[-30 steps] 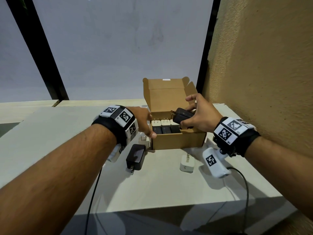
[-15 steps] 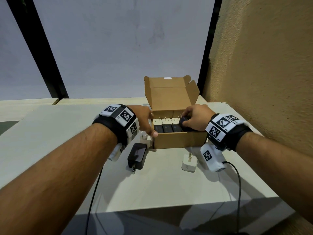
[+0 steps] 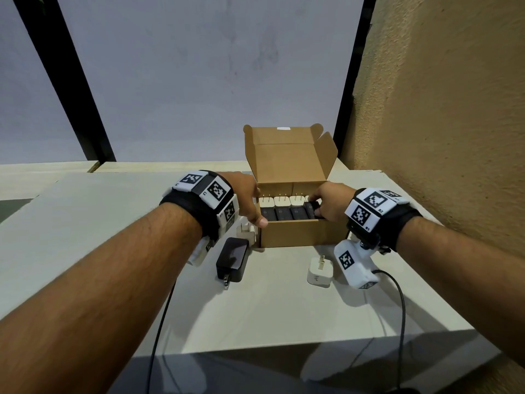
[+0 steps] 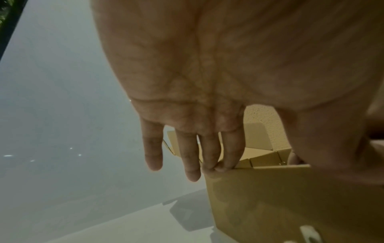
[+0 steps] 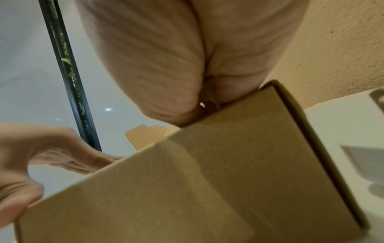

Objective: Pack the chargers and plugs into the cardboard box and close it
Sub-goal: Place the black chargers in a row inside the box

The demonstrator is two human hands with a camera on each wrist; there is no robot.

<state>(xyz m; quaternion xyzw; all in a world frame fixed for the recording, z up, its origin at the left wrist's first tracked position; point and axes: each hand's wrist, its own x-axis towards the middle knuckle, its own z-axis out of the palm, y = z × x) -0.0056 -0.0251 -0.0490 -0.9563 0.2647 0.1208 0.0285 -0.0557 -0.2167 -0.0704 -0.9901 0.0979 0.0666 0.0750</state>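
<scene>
Box: I see the cardboard box [image 3: 289, 231] with its lid up, so the rows stay reachable.
Left hand: my left hand [image 3: 250, 200] braces the box's left wall, fingers [image 4: 209, 151] fairly straight and slightly apart, tips on the rim, thumb at the front corner, likely to keep the box from sliding.
Right hand: my right hand [image 3: 329, 204] curls its fingers round a black charger [image 3: 311, 210], seating it in the front row's right end.
Loose, below left fingers: black charger on the table [image 3: 232, 258], white plug [image 3: 246, 230] beside the box.
Loose, below right fingers: white plug on the table [image 3: 320, 273].
</scene>
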